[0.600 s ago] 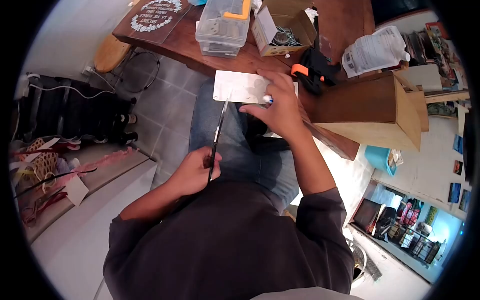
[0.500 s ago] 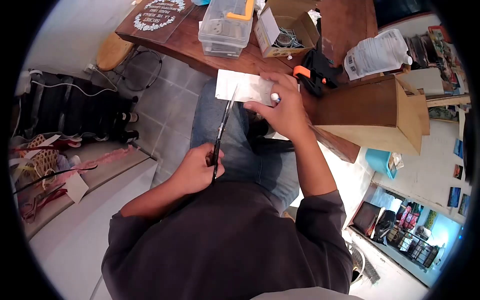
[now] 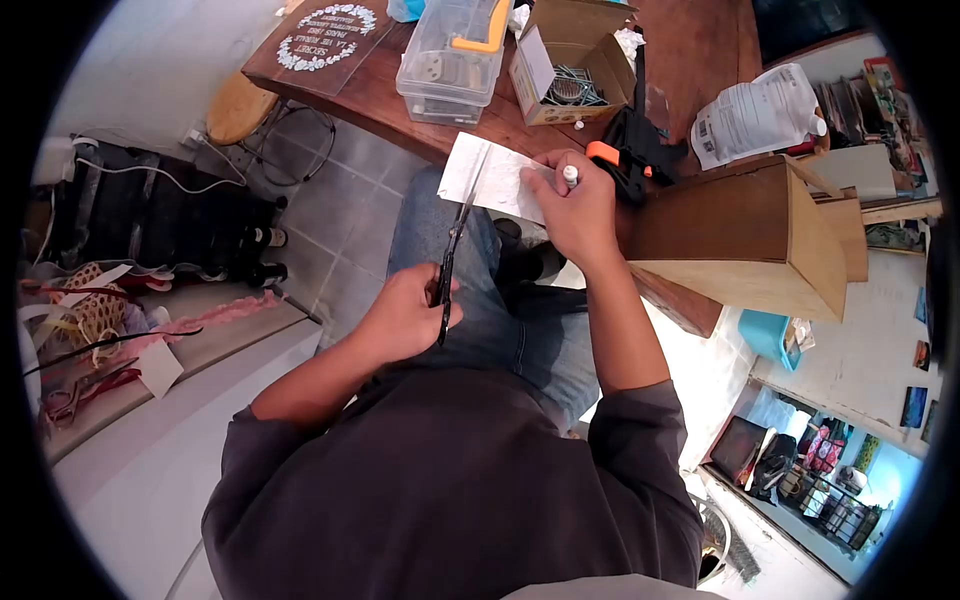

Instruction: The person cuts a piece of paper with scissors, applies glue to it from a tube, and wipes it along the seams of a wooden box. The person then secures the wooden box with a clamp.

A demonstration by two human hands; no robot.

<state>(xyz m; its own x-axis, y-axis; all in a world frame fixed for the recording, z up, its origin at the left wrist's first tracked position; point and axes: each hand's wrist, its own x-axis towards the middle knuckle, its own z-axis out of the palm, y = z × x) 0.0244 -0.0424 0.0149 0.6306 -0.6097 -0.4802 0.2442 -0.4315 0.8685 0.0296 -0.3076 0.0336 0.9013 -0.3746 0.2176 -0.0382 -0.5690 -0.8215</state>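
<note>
My left hand (image 3: 403, 315) is closed around the handles of black scissors (image 3: 453, 245). Their blades point up and away from me and lie across the left part of a white piece of paper (image 3: 512, 180). From the right, my right hand (image 3: 578, 205) grips that paper between thumb and fingers. A white-ended pen or marker (image 3: 571, 175) also pokes out of the right hand; the rest of it is hidden by the fingers. The paper is held in the air above my knees, close to the edge of the wooden table (image 3: 400, 118).
On the table stand a clear plastic box (image 3: 445, 75), an open carton with screws (image 3: 575, 90), a black and orange clamp (image 3: 625, 160) and a white pouch (image 3: 755, 115). A cardboard box (image 3: 735, 240) is right of my arm. A round stool (image 3: 240, 108) stands left.
The paper has tilted, its right end now lower, and the right thumb has moved onto its face. The scissor blades look closer together on the paper. The view has shifted slightly.
</note>
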